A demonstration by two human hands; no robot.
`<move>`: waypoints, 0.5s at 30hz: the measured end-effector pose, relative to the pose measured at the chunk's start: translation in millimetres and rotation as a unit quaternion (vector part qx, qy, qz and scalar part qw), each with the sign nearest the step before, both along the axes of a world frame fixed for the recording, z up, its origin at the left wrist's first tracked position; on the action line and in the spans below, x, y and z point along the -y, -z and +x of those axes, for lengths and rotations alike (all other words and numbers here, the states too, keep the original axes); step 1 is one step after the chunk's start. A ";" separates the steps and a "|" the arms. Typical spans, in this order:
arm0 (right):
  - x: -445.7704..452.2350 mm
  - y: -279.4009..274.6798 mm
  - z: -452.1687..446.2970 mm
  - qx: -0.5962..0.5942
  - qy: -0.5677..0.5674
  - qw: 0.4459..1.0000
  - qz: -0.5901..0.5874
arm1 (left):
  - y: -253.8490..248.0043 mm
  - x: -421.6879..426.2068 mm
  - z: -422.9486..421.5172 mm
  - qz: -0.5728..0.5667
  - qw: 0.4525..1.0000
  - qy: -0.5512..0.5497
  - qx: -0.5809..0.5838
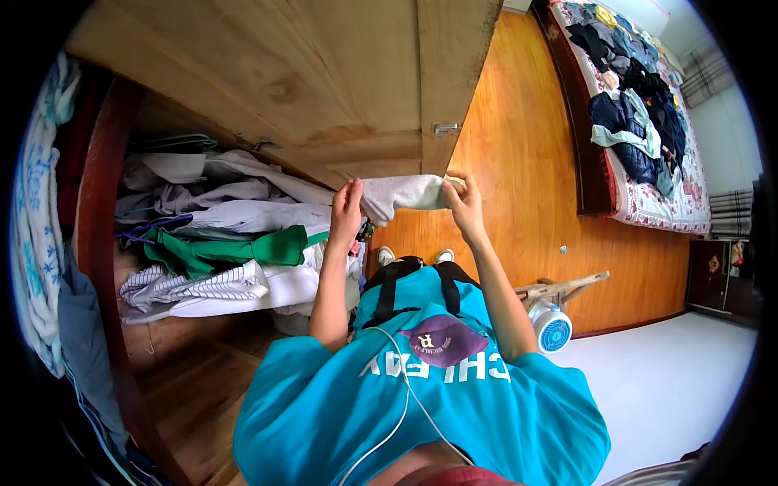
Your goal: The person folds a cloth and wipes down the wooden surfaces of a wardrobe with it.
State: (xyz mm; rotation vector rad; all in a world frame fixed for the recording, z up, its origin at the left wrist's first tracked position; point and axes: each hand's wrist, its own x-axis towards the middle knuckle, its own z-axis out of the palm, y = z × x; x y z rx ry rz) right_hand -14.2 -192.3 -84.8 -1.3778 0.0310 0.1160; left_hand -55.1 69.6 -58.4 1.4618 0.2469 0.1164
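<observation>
A light grey sock [403, 197] is stretched sideways between my two hands, in front of the open wooden door [324, 81]. Its left end is pinched by my left hand [347, 215], with thumb and fingers closed on the cloth. At the other end, my right hand [463, 204] grips the sock between thumb and fingers. To the left of my left hand, clothes hang in the wardrobe, among them a green garment [235, 249], a striped white one [198, 290] and several pale ones.
A red-brown wardrobe edge [101, 219] runs down the left. Clothes lie heaped on the bed [624, 212] at the upper right. A wooden stool [567, 285] and a blue-white fan [554, 330] stand to my right on the wood floor [510, 146]. A dark cabinet [709, 271] is farther off.
</observation>
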 end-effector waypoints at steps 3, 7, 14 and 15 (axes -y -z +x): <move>-5.5 29.8 -6.7 -0.049 -0.024 0.997 -0.049 | -15.9 15.5 -7.4 -0.149 0.985 -0.016 -0.090; -17.7 87.3 -36.7 -0.233 -0.013 0.970 0.073 | -7.7 20.8 -8.5 -0.215 0.972 -0.011 -0.093; -42.1 72.5 -60.7 -0.296 -0.174 0.915 0.214 | -30.3 21.3 -16.3 -0.278 0.956 -0.014 -0.088; -43.5 70.9 -56.5 -0.298 -0.160 0.885 0.319 | -27.5 18.4 -17.7 -0.278 0.957 -0.014 -0.087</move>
